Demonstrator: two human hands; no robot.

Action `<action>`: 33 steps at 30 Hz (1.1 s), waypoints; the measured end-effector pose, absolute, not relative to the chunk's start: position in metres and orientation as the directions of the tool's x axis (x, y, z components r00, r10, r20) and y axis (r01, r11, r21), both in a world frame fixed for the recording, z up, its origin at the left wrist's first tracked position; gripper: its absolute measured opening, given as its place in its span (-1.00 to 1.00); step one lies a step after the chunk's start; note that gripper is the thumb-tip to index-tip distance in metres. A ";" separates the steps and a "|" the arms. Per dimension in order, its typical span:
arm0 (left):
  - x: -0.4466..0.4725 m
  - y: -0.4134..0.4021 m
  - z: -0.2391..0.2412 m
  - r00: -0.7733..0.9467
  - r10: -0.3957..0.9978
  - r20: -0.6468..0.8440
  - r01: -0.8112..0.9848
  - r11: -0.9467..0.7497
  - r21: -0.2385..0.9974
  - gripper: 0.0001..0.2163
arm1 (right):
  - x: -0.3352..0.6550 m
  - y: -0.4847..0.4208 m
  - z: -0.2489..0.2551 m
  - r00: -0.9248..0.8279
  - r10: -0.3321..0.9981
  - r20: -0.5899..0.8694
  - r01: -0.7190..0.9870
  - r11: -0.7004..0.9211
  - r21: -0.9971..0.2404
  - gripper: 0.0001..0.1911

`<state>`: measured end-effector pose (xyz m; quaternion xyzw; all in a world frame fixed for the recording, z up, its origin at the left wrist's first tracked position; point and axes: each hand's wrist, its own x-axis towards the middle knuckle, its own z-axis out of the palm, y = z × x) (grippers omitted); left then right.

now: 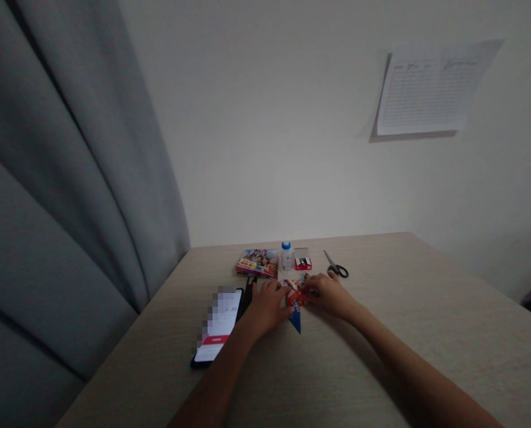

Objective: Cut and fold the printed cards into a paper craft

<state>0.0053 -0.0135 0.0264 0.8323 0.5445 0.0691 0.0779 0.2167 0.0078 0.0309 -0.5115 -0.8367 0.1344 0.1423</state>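
A folded piece of colourful printed paper [295, 318], red and white with a pointed blue end, lies on the table between my hands. My left hand [269, 306] holds its left edge, thumb and fingers on the paper. On the other side, my right hand [331, 295] pinches the right edge with bent fingers. Parts of the paper are covered by the fingertips of both hands. Just beyond it stand a small white bottle with a blue cap [285, 258] and a small red-and-white box [303, 263].
A stack of printed leaflets [257, 263] lies at the back left. Scissors with black handles [335, 266] rest at the back right. Left of my left forearm is a lit phone [216, 336], with a dark slim object [248, 292] beside it. A grey curtain [78, 178] hangs left.
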 end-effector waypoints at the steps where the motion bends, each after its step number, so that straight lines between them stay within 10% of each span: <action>1: 0.005 -0.013 0.026 0.401 0.916 0.034 0.895 -0.399 0.202 -0.53 | 0.217 0.007 0.032 -0.438 0.894 0.098 0.820 0.442 -0.363 -0.79; 33: 0.006 -0.008 0.014 0.428 0.902 0.061 0.868 -0.429 0.248 -0.41 | 0.218 0.003 0.036 -0.450 0.892 0.030 0.850 0.439 -0.291 -0.74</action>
